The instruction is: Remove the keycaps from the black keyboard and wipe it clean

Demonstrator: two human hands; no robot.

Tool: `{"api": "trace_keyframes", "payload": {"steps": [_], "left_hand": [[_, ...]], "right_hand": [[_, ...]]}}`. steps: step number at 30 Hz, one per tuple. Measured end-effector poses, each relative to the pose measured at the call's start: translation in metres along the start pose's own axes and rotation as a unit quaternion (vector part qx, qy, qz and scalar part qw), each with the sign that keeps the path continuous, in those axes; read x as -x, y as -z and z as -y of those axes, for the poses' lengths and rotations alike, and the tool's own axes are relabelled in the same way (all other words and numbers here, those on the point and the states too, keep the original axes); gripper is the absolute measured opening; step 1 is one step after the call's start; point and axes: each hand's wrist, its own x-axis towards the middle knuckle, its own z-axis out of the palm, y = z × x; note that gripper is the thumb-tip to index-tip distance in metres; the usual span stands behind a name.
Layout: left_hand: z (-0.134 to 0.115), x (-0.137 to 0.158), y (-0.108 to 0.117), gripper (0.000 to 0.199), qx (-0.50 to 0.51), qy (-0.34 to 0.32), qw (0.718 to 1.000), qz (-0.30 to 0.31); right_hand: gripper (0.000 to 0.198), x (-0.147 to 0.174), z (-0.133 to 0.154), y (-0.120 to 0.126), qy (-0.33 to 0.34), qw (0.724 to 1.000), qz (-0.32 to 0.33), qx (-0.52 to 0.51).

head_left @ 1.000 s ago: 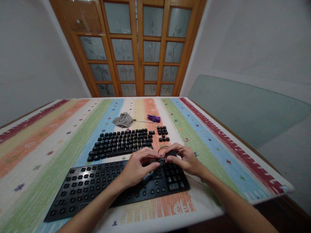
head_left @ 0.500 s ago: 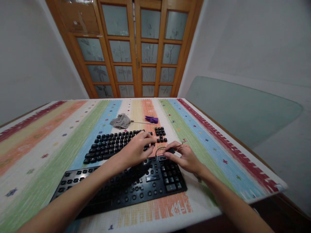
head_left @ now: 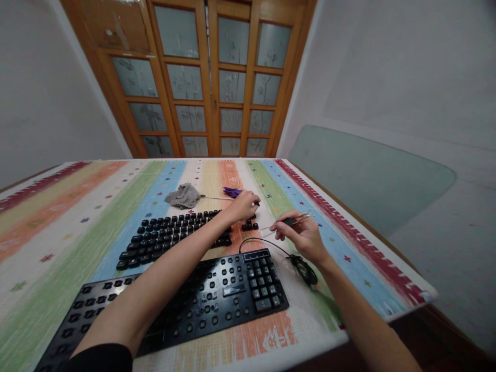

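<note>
My left hand (head_left: pixel 243 205) reaches over the small group of loose keycaps (head_left: pixel 250 226), its fingers pinched on a black keycap (head_left: pixel 256 203) that is mostly hidden. In my right hand (head_left: pixel 300 235) is a wire keycap puller (head_left: pixel 287 222) with a dark middle; its thin prongs point left above the cloth. Below both hands lies a black keyboard (head_left: pixel 201 299), most of its switches bare and the number pad at its right end still capped. Behind it, black keycaps (head_left: pixel 163 240) stand in rows. My left forearm covers part of the keyboard and rows.
A grey cloth (head_left: pixel 183 196) lies behind the keycaps, with a thin rod (head_left: pixel 217 198) reaching right from it towards a purple cloth-like item (head_left: pixel 231 192). The keyboard's coiled cable (head_left: pixel 304 269) rests under my right wrist. A striped tablecloth (head_left: pixel 349 258) covers the table.
My left hand has moved forward from the main keycap rows to the small group. My right hand has lifted off the keyboard's corner, uncovering the cable. The view has shifted slightly.
</note>
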Motion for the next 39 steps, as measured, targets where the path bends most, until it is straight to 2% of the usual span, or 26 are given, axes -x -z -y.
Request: {"api": "trace_keyframes", "payload": {"steps": [4, 10, 16, 21, 26, 31, 37, 39], "left_hand": [[-0.003, -0.015, -0.017, 0.027, -0.022, 0.003, 1.0, 0.018], [-0.005, -0.025, -0.031, 0.033, -0.051, 0.023, 0.998, 0.034], [0.0, -0.028, -0.038, 0.029, -0.062, 0.029, 0.996, 0.049], [0.002, -0.026, -0.039, 0.032, -0.055, 0.032, 0.997, 0.041], [0.0, -0.023, -0.031, 0.034, -0.035, 0.021, 0.999, 0.023], [-0.007, -0.008, -0.011, 0.03, 0.0, -0.012, 1.0, -0.003], [-0.024, 0.041, 0.015, 0.022, 0.058, -0.063, 0.996, -0.006], [-0.031, 0.062, 0.022, 0.021, 0.126, -0.065, 0.99, -0.007]], "right_hand": [[0.028, -0.004, -0.001, 0.007, -0.01, 0.999, -0.037, -0.023], [0.031, -0.005, 0.001, 0.008, -0.014, 0.999, -0.036, -0.007], [0.028, -0.004, 0.001, 0.009, -0.01, 1.0, 0.001, 0.009], [0.029, -0.005, 0.006, 0.007, -0.002, 0.996, 0.064, 0.054], [0.03, -0.006, 0.012, 0.005, 0.003, 0.986, 0.129, 0.103], [0.025, -0.003, 0.008, 0.002, 0.006, 0.968, 0.22, 0.121], [0.025, -0.001, 0.001, -0.001, 0.014, 0.948, 0.28, 0.15], [0.025, -0.001, 0.001, -0.002, 0.023, 0.945, 0.289, 0.153]]}}
